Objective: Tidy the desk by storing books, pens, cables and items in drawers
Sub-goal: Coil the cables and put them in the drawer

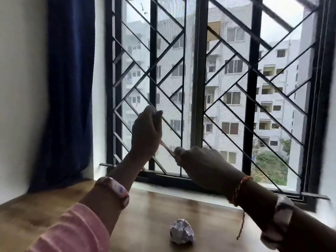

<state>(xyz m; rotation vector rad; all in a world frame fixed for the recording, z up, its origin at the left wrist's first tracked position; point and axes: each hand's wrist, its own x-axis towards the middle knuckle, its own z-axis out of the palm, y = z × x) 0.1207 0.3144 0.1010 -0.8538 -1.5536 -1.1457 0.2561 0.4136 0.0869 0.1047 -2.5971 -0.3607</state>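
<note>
Grey daylight comes through a barred window (209, 88) that fills most of my view, with pale apartment blocks outside and a dark blue curtain (69, 88) hanging at 9 o'clock. Below it runs the wooden bench (154, 206), brown and slightly glossy.

I see both hands raised in front of the window grille, above the bench. My left hand (147, 131) is held upright near the centre of the view, its fingers curled in at the top. My right hand (198, 160) sits at about 4 o'clock from it, lower and close by, knuckles up, its grip clenched. A thin, pale strand (166, 147) stretches between the two hands; motion blur stops me telling what it is, though each hand seems to pinch an end of it.

On the left arm I see a pink sleeve (76, 230) and a pale band (114, 190) at the wrist. On the right wrist there is a red thread bracelet (240, 190).

At 6 o'clock, a crumpled paper ball (181, 231) lies on the bench, well apart from both hands.
</note>
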